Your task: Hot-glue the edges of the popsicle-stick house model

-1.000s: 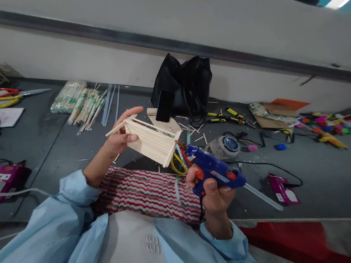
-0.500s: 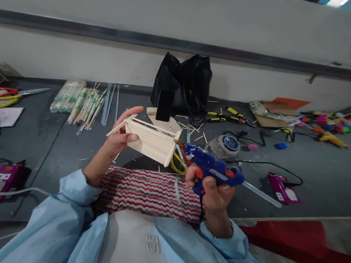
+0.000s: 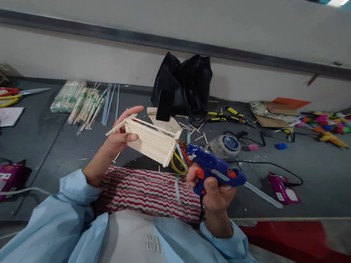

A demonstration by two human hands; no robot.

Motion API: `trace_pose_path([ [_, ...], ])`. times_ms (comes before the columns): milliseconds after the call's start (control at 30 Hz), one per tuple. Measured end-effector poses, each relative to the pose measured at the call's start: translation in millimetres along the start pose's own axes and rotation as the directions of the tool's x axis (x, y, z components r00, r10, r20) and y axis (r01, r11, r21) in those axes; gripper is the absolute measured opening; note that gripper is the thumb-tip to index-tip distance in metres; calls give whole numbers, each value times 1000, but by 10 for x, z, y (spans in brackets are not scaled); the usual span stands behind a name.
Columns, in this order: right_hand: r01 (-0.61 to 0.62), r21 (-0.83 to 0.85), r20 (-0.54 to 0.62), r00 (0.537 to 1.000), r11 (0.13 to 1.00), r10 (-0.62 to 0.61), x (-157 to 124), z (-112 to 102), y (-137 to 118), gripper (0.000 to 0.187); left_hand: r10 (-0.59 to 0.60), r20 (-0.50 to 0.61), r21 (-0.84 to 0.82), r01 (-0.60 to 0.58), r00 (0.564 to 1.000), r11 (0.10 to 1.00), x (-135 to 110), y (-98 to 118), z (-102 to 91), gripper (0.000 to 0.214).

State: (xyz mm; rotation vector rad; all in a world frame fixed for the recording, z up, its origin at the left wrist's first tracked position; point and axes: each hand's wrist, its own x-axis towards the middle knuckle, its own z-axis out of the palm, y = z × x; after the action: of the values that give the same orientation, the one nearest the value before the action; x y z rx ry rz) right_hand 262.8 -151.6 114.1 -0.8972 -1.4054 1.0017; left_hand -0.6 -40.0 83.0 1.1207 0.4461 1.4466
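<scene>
My left hand point(image 3: 118, 136) holds up a small panel of pale wooden sticks glued side by side point(image 3: 151, 141), tilted down to the right above a dark grey table point(image 3: 54, 148). My right hand point(image 3: 211, 188) grips a blue hot glue gun point(image 3: 215, 167) with an orange trigger; its nozzle touches the panel's right end. A clear glue stick juts from the gun's back toward the lower right.
A black bag point(image 3: 185, 84) with a phone leaning on it stands behind the panel. Packs of chopsticks point(image 3: 80, 101) lie at the back left, scissors point(image 3: 2, 96) far left, yellow-handled pliers point(image 3: 227, 117), a tape roll point(image 3: 225, 145) and coloured bits to the right. A red-striped cloth point(image 3: 144, 191) covers my lap.
The glue gun's nozzle stays at the panel's right end, shifting only slightly. My left hand and the stick panel have stayed put.
</scene>
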Motion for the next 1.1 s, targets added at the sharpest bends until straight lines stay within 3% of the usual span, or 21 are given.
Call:
trace_pose_path([
  [300,-30,-19,-22,999,999,30,15,33,-11,41,-30,-32,-46,28,999,999,-14,4,20,75],
  [600,-21,-23,-42,999,1000,20,39,32,36,43,-242,-116,-263,205,963,943,-69,-165,176,81],
  [767,12,-25,-41,999,1000,-13,35,43,34,47,-331,-100,-320,285,938,904,-100,-230,236,84],
  [1100,15,-35,-83,996,999,-17,70,124,27,41,-391,-44,-381,346,920,858,-127,-261,287,78],
])
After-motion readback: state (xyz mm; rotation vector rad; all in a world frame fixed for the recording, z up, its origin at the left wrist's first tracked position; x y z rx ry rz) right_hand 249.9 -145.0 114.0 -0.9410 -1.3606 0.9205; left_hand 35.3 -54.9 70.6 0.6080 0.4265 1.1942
